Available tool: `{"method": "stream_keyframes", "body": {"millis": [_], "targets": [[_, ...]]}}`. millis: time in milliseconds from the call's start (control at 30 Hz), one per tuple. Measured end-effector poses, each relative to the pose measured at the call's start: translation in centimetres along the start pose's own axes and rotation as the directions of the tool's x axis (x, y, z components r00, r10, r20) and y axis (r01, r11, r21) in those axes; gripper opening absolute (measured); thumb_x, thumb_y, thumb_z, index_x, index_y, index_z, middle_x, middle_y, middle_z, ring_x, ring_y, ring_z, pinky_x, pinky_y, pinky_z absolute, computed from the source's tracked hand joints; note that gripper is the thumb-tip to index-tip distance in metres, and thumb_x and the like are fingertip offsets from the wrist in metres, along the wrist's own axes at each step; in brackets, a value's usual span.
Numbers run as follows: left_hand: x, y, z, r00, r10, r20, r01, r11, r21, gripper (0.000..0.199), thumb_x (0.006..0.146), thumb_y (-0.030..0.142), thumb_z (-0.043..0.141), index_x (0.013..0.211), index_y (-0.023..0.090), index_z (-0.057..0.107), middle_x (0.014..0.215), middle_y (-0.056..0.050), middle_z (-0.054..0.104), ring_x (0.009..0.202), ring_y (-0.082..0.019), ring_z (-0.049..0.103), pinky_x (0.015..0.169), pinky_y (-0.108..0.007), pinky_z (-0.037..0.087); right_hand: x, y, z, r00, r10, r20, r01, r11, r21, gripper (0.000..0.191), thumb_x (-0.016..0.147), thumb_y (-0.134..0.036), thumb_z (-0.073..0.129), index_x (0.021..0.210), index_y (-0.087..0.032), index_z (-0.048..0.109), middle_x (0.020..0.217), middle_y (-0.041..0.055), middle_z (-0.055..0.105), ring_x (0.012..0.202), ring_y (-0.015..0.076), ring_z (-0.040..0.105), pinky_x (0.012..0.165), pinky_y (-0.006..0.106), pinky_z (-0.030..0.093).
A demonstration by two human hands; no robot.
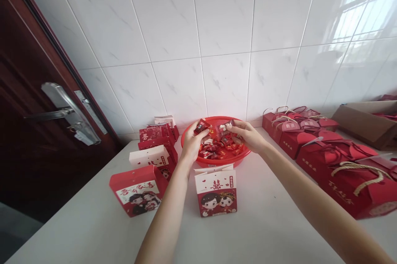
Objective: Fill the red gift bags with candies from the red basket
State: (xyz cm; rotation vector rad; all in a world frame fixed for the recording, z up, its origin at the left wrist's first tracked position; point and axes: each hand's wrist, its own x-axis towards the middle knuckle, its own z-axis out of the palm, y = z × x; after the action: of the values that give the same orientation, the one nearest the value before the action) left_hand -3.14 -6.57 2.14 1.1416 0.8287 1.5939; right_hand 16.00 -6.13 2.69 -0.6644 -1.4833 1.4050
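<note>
Both hands are over a red plastic basket that holds many wrapped candies. My left hand is closed on a red-wrapped candy above the basket's left side. On the right, my right hand pinches a candy in a dark and clear wrapper. Just in front of the basket stands an upright white and red paper gift box, its top flaps looking partly open. It has two cartoon figures on its face, and neither hand touches it.
Several red and white gift boxes stand in a row at the left. Larger red boxes with rope handles line the right, beside a brown cardboard box. Behind the white table is a tiled wall; a dark door is at left.
</note>
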Motion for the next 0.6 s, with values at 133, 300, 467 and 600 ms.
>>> {"method": "stream_keyframes", "body": {"millis": [133,300,467,600], "targets": [[-1.0,1.4,0.7,0.994,0.062,0.091,-0.069,0.995,0.073,0.046,0.057,0.028,0.086,0.099,0.019,0.071,0.091,-0.004,0.074,0.086,-0.023,0.07,0.079,-0.037,0.06,-1.0,-1.1,0.8,0.999,-0.044,0.026,0.044,0.999,0.006,0.035,0.074,-0.047,0.079,0.077,-0.018,0.06,0.063,-0.0062,0.046,0.046,0.0043,0.032,0.045,0.024,0.02],[-2.5,3.4,1.2,0.989,0.104,0.109,-0.122,0.978,0.171,0.045,0.06,0.025,0.085,0.103,0.019,0.072,0.095,-0.005,0.074,0.094,-0.025,0.07,0.083,-0.034,0.059,-2.4,-2.3,1.9,0.995,-0.095,0.006,0.095,0.994,-0.055,0.035,0.076,-0.048,0.078,0.086,-0.017,0.066,0.058,-0.0073,0.04,0.047,0.005,0.027,0.045,0.024,0.017],[-4.2,5.4,2.0,0.981,0.063,0.182,-0.085,0.99,0.112,0.038,0.063,0.031,0.083,0.098,0.02,0.072,0.093,-0.005,0.072,0.09,-0.026,0.069,0.073,-0.035,0.061,-3.9,-3.0,3.0,0.988,-0.152,-0.041,0.15,0.988,-0.047,0.035,0.073,-0.047,0.08,0.086,-0.017,0.067,0.058,-0.0065,0.044,0.047,0.0051,0.026,0.044,0.023,0.019],[-5.1,6.0,1.6,0.977,0.06,0.205,-0.093,0.984,0.154,0.031,0.066,0.035,0.081,0.092,0.019,0.072,0.091,-0.007,0.071,0.086,-0.026,0.069,0.068,-0.035,0.061,-4.8,-3.6,3.6,0.986,-0.164,-0.039,0.163,0.986,-0.035,0.034,0.072,-0.045,0.081,0.088,-0.017,0.069,0.066,-0.0027,0.057,0.05,0.0066,0.04,0.046,0.022,0.033]]}}
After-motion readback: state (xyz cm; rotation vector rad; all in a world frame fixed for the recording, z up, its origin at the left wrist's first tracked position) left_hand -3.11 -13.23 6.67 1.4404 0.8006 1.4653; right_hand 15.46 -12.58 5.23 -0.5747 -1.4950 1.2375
